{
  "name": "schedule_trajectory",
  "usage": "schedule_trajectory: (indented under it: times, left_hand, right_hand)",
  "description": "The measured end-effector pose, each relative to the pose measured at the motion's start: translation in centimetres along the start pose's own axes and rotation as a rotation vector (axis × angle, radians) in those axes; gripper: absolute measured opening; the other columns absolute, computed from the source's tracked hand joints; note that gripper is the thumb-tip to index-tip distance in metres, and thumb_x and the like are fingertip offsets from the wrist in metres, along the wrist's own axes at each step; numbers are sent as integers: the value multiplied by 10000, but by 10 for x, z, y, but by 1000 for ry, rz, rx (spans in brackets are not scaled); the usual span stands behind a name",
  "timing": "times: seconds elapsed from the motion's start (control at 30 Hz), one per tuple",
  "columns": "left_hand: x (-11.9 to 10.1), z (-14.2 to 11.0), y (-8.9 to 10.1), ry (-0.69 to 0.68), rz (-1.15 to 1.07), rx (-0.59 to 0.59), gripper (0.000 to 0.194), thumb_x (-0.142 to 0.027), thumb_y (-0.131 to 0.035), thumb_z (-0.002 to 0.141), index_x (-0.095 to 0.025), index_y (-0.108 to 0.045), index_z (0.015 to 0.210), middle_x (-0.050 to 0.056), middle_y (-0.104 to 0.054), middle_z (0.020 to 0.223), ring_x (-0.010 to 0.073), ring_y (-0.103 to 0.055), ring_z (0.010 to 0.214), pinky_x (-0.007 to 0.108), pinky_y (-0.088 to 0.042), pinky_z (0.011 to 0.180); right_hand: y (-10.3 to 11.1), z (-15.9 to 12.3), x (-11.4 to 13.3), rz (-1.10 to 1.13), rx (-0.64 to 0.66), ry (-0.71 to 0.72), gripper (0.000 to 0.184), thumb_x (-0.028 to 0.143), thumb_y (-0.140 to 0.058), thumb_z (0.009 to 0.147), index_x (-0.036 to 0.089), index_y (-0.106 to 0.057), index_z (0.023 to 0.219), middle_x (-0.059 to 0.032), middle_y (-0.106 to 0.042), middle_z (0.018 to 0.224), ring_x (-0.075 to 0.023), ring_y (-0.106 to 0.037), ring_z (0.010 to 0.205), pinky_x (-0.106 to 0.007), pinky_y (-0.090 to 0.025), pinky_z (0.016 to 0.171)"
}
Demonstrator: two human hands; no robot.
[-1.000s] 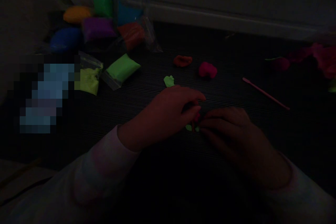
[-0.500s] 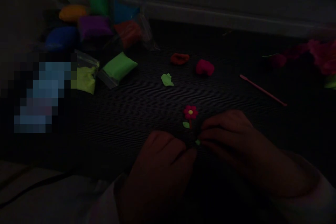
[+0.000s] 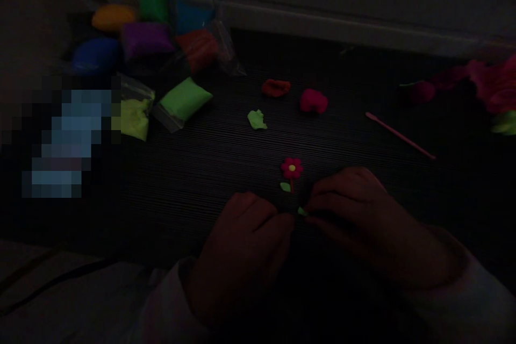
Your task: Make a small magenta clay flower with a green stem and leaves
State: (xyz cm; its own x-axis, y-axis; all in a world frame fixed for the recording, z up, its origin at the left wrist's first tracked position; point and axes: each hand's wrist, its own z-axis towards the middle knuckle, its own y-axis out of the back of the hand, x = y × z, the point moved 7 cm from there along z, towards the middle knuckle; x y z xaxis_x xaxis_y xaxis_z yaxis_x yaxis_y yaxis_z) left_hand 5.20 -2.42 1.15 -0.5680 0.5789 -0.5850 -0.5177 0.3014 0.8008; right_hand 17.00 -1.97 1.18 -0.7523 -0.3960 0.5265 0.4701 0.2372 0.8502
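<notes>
A small clay flower [image 3: 292,169] lies on the dark ridged table, with pink-red petals, a yellow centre, a reddish-brown stem and one light green leaf [image 3: 285,187] at the stem's left. My right hand [image 3: 355,215] is closed in a pinch on a tiny piece of light green clay [image 3: 302,211], just below and right of the stem. Curled fingers make up my left hand [image 3: 250,242], left of that piece and apart from it; whether anything is inside them is hidden. The picture is very dark.
Beyond the flower lie a torn light green clay scrap [image 3: 257,119], a red clay piece [image 3: 276,87] and a pink clay lump [image 3: 313,101]. A pink modelling stick [image 3: 400,135] is at the right. Several clay packets [image 3: 145,39] crowd the upper left; pink artificial-looking petals [image 3: 494,83] sit far right.
My left hand has drawn slightly away to the left from the green clay piece. The right hand still pinches that piece, which shows a little more. The view has shifted slightly.
</notes>
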Motion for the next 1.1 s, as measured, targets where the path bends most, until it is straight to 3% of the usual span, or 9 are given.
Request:
schedule_trajectory:
  times: [0.3, 0.57, 0.87, 1.1]
  left_hand:
    - [1, -1, -3, -2, 16, 18, 119, -162, -477, 789, -174, -586, 835, 12, -560, 711, 152, -463, 693, 316, -393, 631]
    - [-1, 1, -5, -17, 75, 34, 192, -185, -486, 789, -196, -587, 951, 11, -568, 722, 159, -458, 708, 325, -391, 646]
    - [-3, 2, -4, -40, 51, 47, 150, -215, -485, 790, -201, -614, 866, 12, -561, 704, 157, -454, 690, 325, -376, 627]
    - [-1, 2, -1, -17, 15, 31, 145, -197, -470, 787, -173, -613, 784, 24, -571, 704, 157, -462, 680, 330, -389, 631]
  right_hand:
    - [0, -26, 13, -141, -106, 76, 258, 172, -529, 769, 175, -558, 1026, -44, -597, 807, -166, -512, 734, -382, -400, 714]
    - [-1, -31, 18, -180, -182, -104, 169, 189, -511, 781, 151, -607, 916, -50, -622, 761, -175, -529, 678, -356, -411, 642]
    - [-5, -27, 21, -222, -172, -77, 223, 189, -501, 790, 141, -586, 990, -65, -624, 816, -189, -529, 713, -370, -404, 661]
    - [-13, -35, 35, -261, -156, -141, 308, 187, -427, 815, 87, -541, 1083, -51, -578, 646, -176, -473, 582, -349, -361, 569]
